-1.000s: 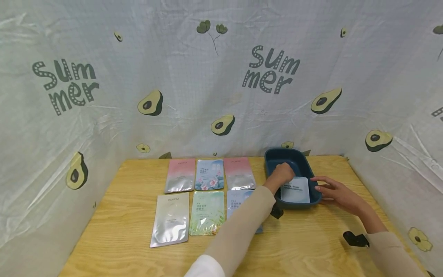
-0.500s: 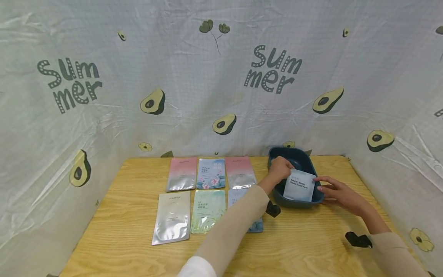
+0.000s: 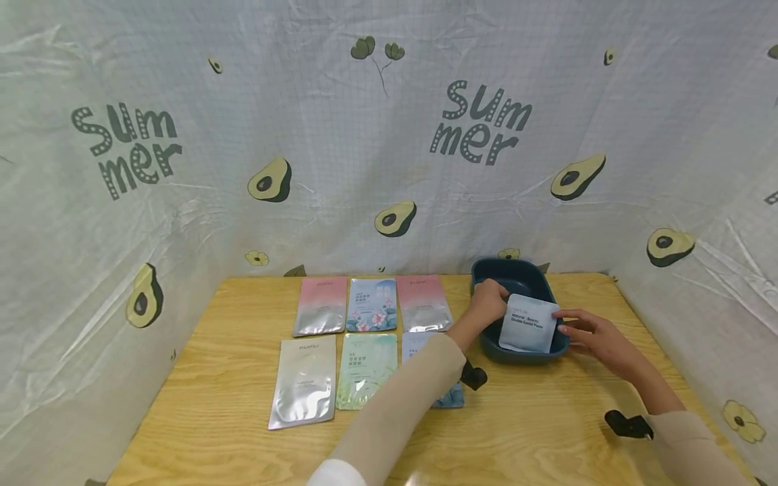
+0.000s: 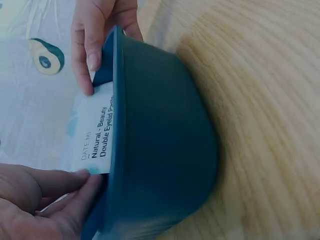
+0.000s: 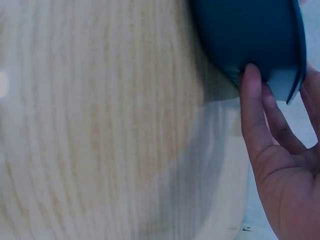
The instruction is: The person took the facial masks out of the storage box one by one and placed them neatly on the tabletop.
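My left hand (image 3: 488, 304) reaches over the dark blue plastic bin (image 3: 513, 271) and pinches the left upper corner of a white packet (image 3: 530, 327). The packet reads "Natural Beauty Double Eyelid Paste" and leans up inside the bin, its lower edge hidden behind the near wall in the left wrist view. At the bin's right side, my right hand (image 3: 598, 341) straddles the rim. Some of its fingers lie against the outer wall (image 5: 250, 35), while others reach past the rim close to the packet's right edge.
Left of the bin, face mask sachets lie in two rows: two pink ones (image 3: 322, 307), a blue floral one (image 3: 371, 305), a silver one (image 3: 304, 383), a green one (image 3: 367, 371) and a blue one (image 3: 450, 397), partly covered by my left sleeve. A white curtain (image 3: 328, 135) surrounds the wooden table.
The packet, lying low in the bin a second ago, has been raised and tilted toward the right, held by my left hand. My right hand has stayed at the bin's right rim.
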{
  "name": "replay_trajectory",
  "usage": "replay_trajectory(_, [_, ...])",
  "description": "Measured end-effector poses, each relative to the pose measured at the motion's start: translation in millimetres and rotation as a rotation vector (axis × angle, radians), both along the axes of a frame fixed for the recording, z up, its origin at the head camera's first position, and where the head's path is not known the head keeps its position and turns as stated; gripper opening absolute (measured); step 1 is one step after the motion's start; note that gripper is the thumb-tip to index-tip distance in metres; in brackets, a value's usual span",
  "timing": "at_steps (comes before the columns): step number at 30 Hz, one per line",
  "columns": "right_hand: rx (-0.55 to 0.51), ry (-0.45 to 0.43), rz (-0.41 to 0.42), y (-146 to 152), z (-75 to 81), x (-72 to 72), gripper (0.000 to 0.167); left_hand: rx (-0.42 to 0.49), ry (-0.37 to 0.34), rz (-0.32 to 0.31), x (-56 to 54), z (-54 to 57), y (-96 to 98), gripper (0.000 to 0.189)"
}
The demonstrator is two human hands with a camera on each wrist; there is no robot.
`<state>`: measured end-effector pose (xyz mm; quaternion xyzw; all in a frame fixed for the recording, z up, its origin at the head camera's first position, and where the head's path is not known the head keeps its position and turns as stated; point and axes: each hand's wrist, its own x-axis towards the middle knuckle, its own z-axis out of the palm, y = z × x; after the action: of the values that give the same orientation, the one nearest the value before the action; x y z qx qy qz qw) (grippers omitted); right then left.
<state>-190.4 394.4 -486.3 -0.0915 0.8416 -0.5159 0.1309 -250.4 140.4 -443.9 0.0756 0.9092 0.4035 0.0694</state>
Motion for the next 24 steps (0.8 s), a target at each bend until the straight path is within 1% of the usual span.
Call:
replay_trajectory(2, [0.002,0.018,-0.016,1,-2.1,0.7,0.054,-0.012,0.076,-0.031,3.7,0.2,-3.3,0.026])
replay_trajectory(3, [0.002,0.023,-0.019,1,-3.7,1.9,0.054,0.002,0.107,-0.044,6.4,-0.8,-4.7,0.023])
replay_trajectory(6, [-0.015,0.021,-0.017,1,-10.2,7.1,0.052,0.097,0.149,-0.044,14.7,-7.1,-7.5,0.013])
replay_trajectory(9, [-0.041,0.002,-0.011,1,-16.6,12.7,0.051,0.203,0.170,-0.032,21.2,-15.6,-8.4,0.010])
replay_trajectory(11, [-0.053,0.002,-0.015,0,-18.2,14.5,0.049,0.277,0.158,-0.023,23.8,-18.4,-7.8,0.011])
replay_trajectory(14, [-0.062,0.011,-0.025,-2,-16.4,14.5,0.048,0.336,0.125,-0.017,25.6,-19.5,-6.6,0.014])
replay_trajectory(16, [-0.055,0.013,-0.025,-3,-13.4,13.6,0.048,0.356,0.084,-0.010,26.3,-18.9,-6.8,0.016])
replay_trajectory(17, [-0.052,0.010,-0.022,-3,-11.8,13.0,0.049,0.349,0.082,-0.010,26.6,-18.1,-7.5,0.016])
replay_trajectory(20, [-0.045,0.001,-0.019,-4,-7.8,10.2,0.051,0.310,0.118,-0.029,26.7,-15.3,-10.2,0.016])
replay_trajectory(23, [-0.042,0.004,-0.020,-5,-5.1,6.5,0.051,0.279,0.159,-0.061,26.9,-11.2,-13.8,0.015])
replay_trajectory(24, [-0.043,0.008,-0.024,-5,-4.3,5.3,0.051,0.281,0.156,-0.070,26.9,-10.0,-14.6,0.015])
